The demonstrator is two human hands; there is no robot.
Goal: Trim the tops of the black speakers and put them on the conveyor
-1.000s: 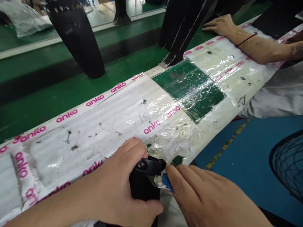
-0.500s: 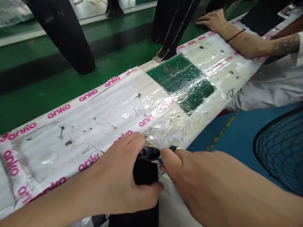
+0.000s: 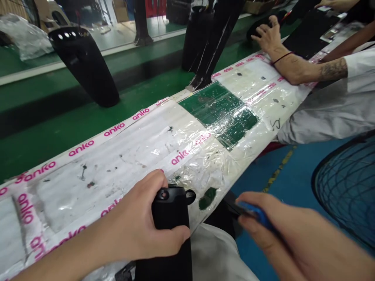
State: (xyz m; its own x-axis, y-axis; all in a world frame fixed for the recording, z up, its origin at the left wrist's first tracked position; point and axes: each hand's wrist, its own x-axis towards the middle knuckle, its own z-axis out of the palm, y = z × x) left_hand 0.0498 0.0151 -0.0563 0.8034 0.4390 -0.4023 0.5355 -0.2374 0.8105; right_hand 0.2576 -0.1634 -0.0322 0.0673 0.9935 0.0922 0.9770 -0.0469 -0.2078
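Left hand (image 3: pixel 137 230): closed around the black part (image 3: pixel 171 210), thumb across its front.
Right hand (image 3: pixel 281 238): curled narrowly on a blue tool (image 3: pixel 258 212), held right of the part and not touching it.
Part's place: upright at the near edge of the surface (image 3: pixel 117 156).
Progress: with the tool held off, work on this part looks paused or between steps; I cannot tell which.
Part: matte moulded plastic with a rounded top, 1 small hole and a side loop.
Surface: white, under crinkled glossy film and pink-printed tape, with a green patch (image 3: pixel 222 113).
Far right: a co-worker's hand (image 3: pixel 268 35) rests flat.
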